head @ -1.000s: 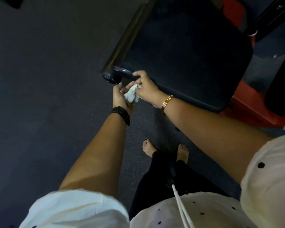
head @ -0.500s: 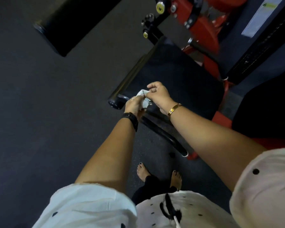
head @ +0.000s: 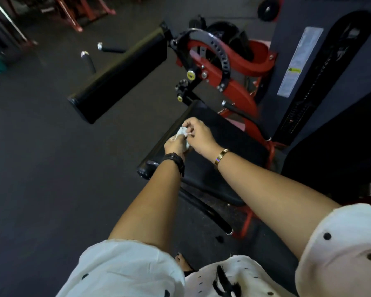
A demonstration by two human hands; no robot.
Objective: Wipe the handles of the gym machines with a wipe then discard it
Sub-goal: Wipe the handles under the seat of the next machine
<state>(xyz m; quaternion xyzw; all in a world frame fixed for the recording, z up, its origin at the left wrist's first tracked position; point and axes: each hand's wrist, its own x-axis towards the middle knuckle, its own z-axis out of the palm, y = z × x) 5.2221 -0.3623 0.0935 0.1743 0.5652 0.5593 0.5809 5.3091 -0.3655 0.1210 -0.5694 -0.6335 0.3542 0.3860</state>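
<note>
- Wipe point(head: 182, 132): white, bunched up, held in the air over the left edge of the seat pad point(head: 227, 146), touching neither pad nor machine.
- Left-hand grip point(head: 174, 145): fingers curled round the lower part of the wipe, hovering over the pad's left edge.
- Right-hand grip point(head: 199, 135): thumb and forefinger pinched the wipe's upper part, just to the pad side of the left hand, the two nearly touching.
- Looked like refolding or bunching the wipe between handles, not wiping; no handle in contact.
- Key relation: the side tube point(head: 145, 168) ran along the pad's left edge, its capped end at the pad's near-left corner, below the wipe and toward the person from it.
- Tube's long axis: along the pad's left edge, from the near corner away from the person.
- Left-hand grip sat nearer that capped end, its wrist almost above it; the right would have to cross over.
- Curved black bar point(head: 204, 207) lay under the pad's near edge, between the forearms, well apart from the wipe.
- Roller pad point(head: 120, 76) lay beyond the seat pad's far-left corner, well apart; two short grips point(head: 88, 61) further left of it.
- Judgement: a wipe along the tube means dropping down and following that edge axis.
- No bin visible; discarding not yet in reach.
</note>
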